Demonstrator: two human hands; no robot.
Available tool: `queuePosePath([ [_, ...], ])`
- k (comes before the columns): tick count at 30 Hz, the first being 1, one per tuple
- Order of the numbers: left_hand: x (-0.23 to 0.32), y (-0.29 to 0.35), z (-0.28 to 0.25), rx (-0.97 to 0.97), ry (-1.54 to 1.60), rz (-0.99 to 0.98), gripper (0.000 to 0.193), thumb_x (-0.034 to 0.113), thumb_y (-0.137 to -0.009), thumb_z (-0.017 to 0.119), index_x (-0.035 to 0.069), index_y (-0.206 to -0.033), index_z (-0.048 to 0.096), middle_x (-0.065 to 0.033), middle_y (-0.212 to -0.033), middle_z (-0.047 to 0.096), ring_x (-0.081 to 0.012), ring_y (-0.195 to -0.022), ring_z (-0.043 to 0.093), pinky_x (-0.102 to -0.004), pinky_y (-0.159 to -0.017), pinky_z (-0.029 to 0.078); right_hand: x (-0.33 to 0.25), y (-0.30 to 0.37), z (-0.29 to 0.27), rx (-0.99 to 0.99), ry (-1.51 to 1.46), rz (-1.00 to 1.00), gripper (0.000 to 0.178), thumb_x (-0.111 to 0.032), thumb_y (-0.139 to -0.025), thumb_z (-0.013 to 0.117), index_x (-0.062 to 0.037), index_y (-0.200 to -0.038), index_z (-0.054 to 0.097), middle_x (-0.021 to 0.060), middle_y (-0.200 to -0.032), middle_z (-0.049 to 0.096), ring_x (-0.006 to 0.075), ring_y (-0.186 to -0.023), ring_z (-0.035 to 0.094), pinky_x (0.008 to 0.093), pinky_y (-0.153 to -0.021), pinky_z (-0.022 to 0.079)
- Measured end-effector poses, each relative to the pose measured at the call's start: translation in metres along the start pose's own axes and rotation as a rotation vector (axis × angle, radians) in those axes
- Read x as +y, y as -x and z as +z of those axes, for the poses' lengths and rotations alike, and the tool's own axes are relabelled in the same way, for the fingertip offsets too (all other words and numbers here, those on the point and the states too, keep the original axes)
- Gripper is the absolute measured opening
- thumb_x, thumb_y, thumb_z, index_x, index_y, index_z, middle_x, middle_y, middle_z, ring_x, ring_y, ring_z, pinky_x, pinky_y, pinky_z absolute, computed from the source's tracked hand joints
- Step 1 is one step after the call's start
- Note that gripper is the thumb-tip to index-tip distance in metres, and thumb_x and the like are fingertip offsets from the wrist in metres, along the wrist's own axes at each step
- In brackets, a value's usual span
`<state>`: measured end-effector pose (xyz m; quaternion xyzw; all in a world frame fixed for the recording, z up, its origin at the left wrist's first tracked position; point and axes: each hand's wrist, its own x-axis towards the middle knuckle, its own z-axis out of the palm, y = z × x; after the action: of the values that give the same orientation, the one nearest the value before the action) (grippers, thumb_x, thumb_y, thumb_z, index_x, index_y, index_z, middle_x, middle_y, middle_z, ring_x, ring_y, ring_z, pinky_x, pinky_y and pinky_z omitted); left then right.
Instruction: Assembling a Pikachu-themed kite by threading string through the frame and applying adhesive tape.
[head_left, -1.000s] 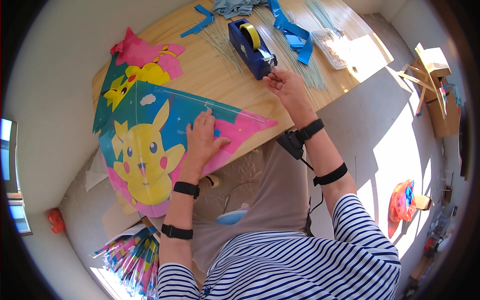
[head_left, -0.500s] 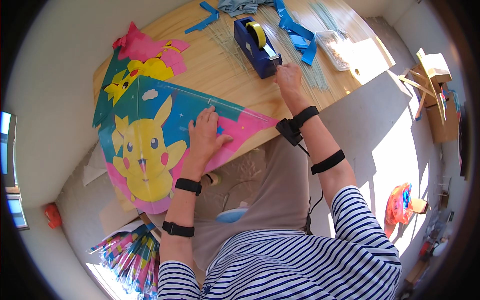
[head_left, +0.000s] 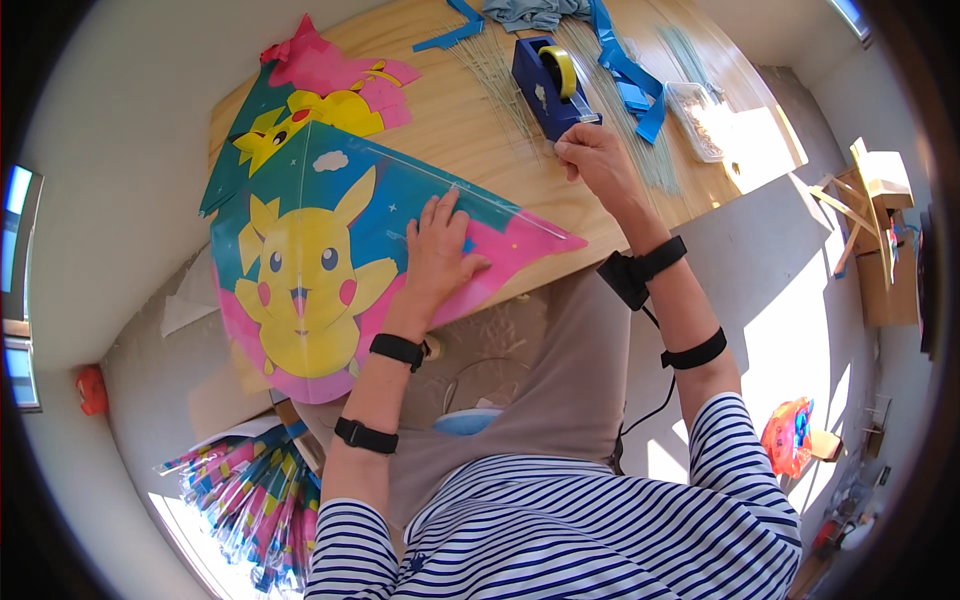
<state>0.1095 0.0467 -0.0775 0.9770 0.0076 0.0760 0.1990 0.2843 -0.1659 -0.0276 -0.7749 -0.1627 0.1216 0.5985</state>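
A diamond-shaped kite in pink, teal and blue, printed with a yellow cartoon figure, lies on the wooden table and overhangs its near edge. My left hand rests on its right part, fingers spread, just below a thin rod along the upper edge. At the near end of a dark blue tape dispenser, my right hand is closed in a pinch. Whatever its fingertips hold is too small to make out. A yellowish roll of tape sits in the dispenser, with clear tape reaching its cutter.
Another kite lies partly under the first. Thin sticks, blue strips and a clear plastic box of small pieces occupy the table's far side. Packed kites stand at lower left. Cardboard boxes are at right.
My right hand has drawn slightly away from the dispenser's cutter, its fingers still pinched. My left hand stays on the kite. The whole view has shifted a little.
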Motion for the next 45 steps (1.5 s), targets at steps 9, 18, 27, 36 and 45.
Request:
queuePosePath([
  [9,-0.009,0.020,-0.018,0.051,-0.010,0.009,0.047,0.026,-0.069,0.083,0.005,-0.107,0.063,-0.0147,-0.143,0.049,-0.0354,-0.139,0.038,-0.0589,-0.110,0.028,-0.012,-0.058,0.108,-0.609,0.500,-0.290,0.013,-0.011,-0.076,0.069,0.0021,-0.077,0.068,0.0130,-0.068,0.066,0.0217,-0.061,0.062,0.0363,-0.058,0.049],
  [18,-0.027,0.013,-0.028,0.058,0.010,0.052,0.045,0.025,-0.070,0.082,0.002,-0.103,0.062,-0.0160,-0.142,0.050,-0.0362,-0.139,0.038,-0.0603,-0.111,0.027,0.010,-0.097,0.141,-0.792,0.745,-0.258,0.012,-0.009,-0.072,0.072,0.0015,-0.078,0.069,0.0168,-0.074,0.067,0.0304,-0.071,0.065,0.0406,-0.064,0.050],
  [27,-0.028,-0.002,-0.020,0.048,0.059,0.075,0.041,0.024,-0.069,0.082,0.000,-0.095,0.061,-0.0168,-0.141,0.051,-0.0369,-0.138,0.039,-0.0598,-0.112,0.027,0.016,-0.108,0.146,-0.823,0.787,-0.352,0.013,-0.008,-0.072,0.073,0.0023,-0.075,0.066,0.0174,-0.081,0.067,0.0335,-0.076,0.065,0.0417,-0.067,0.050],
  [36,-0.034,-0.009,-0.012,0.035,0.060,0.112,0.045,0.025,-0.068,0.083,-0.001,-0.098,0.061,-0.0181,-0.140,0.052,-0.0370,-0.136,0.041,-0.0576,-0.114,0.027,0.015,-0.108,0.151,-0.775,0.862,-0.330,0.010,-0.009,-0.072,0.072,-0.0013,-0.076,0.068,0.0163,-0.081,0.067,0.0350,-0.077,0.065,0.0433,-0.066,0.050],
  [45,-0.030,-0.011,-0.011,-0.004,0.035,0.040,0.053,0.030,-0.066,0.084,0.000,-0.104,0.062,-0.0154,-0.139,0.053,-0.0328,-0.134,0.044,-0.0641,-0.110,0.028,0.006,-0.107,0.150,-0.710,0.961,-0.203,0.019,-0.016,-0.070,0.078,-0.0014,-0.077,0.069,0.0172,-0.081,0.069,0.0344,-0.083,0.068,0.0419,-0.070,0.052],
])
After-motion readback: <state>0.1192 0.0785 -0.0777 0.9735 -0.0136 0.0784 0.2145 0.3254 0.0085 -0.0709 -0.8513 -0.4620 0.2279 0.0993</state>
